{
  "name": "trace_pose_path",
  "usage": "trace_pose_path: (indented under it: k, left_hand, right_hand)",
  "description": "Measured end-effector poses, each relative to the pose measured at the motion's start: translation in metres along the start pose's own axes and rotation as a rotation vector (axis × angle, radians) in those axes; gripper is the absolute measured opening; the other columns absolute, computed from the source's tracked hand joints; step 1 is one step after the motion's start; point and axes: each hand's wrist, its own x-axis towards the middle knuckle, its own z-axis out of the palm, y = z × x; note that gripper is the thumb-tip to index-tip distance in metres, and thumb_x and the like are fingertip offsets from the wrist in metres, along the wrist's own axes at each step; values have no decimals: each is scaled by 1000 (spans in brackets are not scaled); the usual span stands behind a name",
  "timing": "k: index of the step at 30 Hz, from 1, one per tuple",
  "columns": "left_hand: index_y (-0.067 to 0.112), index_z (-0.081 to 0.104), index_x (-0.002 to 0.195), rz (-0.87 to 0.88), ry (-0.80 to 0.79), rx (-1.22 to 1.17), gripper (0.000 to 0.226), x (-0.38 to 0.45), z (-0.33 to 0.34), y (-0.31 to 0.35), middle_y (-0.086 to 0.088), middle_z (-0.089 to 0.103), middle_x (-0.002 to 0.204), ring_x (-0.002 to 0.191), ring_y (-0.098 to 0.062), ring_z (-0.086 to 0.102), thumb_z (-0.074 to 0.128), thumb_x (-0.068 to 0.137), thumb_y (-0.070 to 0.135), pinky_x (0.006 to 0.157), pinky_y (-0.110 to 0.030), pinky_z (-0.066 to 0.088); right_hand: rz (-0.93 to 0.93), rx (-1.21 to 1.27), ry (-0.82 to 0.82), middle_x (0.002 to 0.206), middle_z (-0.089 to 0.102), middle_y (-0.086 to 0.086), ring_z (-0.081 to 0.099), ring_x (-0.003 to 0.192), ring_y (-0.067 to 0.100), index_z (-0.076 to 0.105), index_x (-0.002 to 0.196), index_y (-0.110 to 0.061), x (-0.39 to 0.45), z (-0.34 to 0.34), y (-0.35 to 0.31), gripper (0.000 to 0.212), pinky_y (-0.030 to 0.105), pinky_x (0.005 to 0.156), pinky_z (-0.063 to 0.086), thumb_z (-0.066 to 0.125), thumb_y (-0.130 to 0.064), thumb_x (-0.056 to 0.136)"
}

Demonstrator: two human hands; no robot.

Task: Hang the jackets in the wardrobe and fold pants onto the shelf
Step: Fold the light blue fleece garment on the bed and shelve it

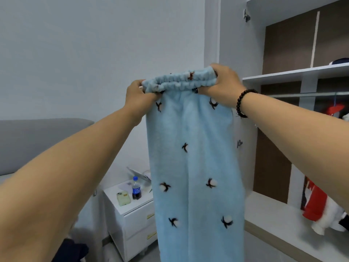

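Open wardrobe behind, both arms raised, left hand, right hand grip blue pants waistband

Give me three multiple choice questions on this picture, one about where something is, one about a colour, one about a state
1. Where is the cola bottle?
A. on the nightstand
B. on the wardrobe shelf
C. on the floor

2. What colour are the pants?
A. grey
B. light blue
C. red

3. How are the pants held?
A. draped over one arm
B. folded flat
C. hanging from the waistband, gripped by both hands

Answers: 1 A, it stands beside a phone on the white top. 2 B, blue fleece with dark motifs. 3 C, left hand and right hand grip each end.
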Motion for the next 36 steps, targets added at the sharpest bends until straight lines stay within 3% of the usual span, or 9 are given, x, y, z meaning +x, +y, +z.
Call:
trace_pose_path:
  k: [5, 9, 15, 18, 21, 25, 27, 31, 36]
  left_hand:
    - [10, 62, 79, -48, 90, 428, 13, 31, -71, -22, -7, 61, 81, 80, -25, 58, 60, 87, 20, 68, -38, 51]
    - [6, 64, 101, -157, -113, 1086, 29, 34, -125, -73, -16, 65, 105, 90, -30, 57, 52, 96, 33, 69, -32, 41]
    - [9, 58, 107, -439, -163, 792, 28, 40, -183, -121, -1, 62, 105, 91, -20, 63, 66, 82, -2, 77, -32, 54]
    - [11, 53, 99, -194, 163, 822, 24, 80, -233, -79, -7, 61, 106, 98, -21, 57, 61, 80, -2, 78, -34, 51]
    - [13, 55, 115, 81, 411, 727, 32, 114, -281, 11, -9, 61, 118, 106, -27, 56, 51, 86, 0, 86, -36, 50]
    - [21, 56, 121, 292, 410, 669, 46, 118, -330, 138, 2, 63, 116, 104, -18, 59, 50, 78, 8, 89, -36, 53]
    - [18, 55, 123, 329, 375, 652, 43, 96, -340, 176, 0, 64, 109, 92, -15, 61, 52, 81, 9, 71, -26, 54]
    - [16, 50, 122, 353, 300, 680, 33, 33, -336, 214, 4, 57, 96, 78, -6, 54, 51, 91, 6, 54, -15, 44]
    - [20, 49, 111, 384, 273, 617, 25, -42, -322, 229, 9, 55, 89, 75, -4, 53, 52, 91, 5, 49, -11, 43]
  right_hand:
    - [51, -66, -206, 88, 67, 4, 62, 71, 13, 62, 89, -10, 48, 73, -34, 21, 23, 61, 55, 72, -21, 74]
    - [131, -400, -558, 88, 65, 5, 63, 80, 21, 64, 87, -12, 60, 150, -40, 27, 31, 66, 55, 75, -29, 69]
    - [244, -397, -741, 85, 61, 9, 56, 62, 21, 45, 71, -13, 54, 268, -64, 27, 25, 53, 43, 55, -30, 89]
    - [222, -44, -544, 107, 64, 13, 58, 81, 26, 60, 91, -10, 99, 289, -107, 6, 27, 61, 44, 58, -14, 88]
    - [140, 371, -281, 88, 60, 2, 57, 79, 21, 58, 81, -22, 156, 262, -174, 16, 30, 64, 51, 59, -6, 82]
    - [-32, 716, -178, 83, 61, -3, 64, 94, 23, 63, 84, -25, 186, 197, -252, 20, 44, 84, 57, 63, -5, 82]
    - [-85, 744, -167, 94, 64, 1, 64, 102, 26, 64, 95, -19, 178, 170, -273, 17, 46, 85, 56, 65, -7, 84]
    - [-107, 720, -151, 112, 66, 10, 67, 95, 28, 64, 109, -16, 137, 131, -296, 22, 45, 78, 59, 63, -15, 87]
    - [-117, 628, 6, 97, 67, 3, 67, 96, 25, 68, 99, -16, 81, 88, -313, 20, 44, 79, 58, 61, -16, 80]
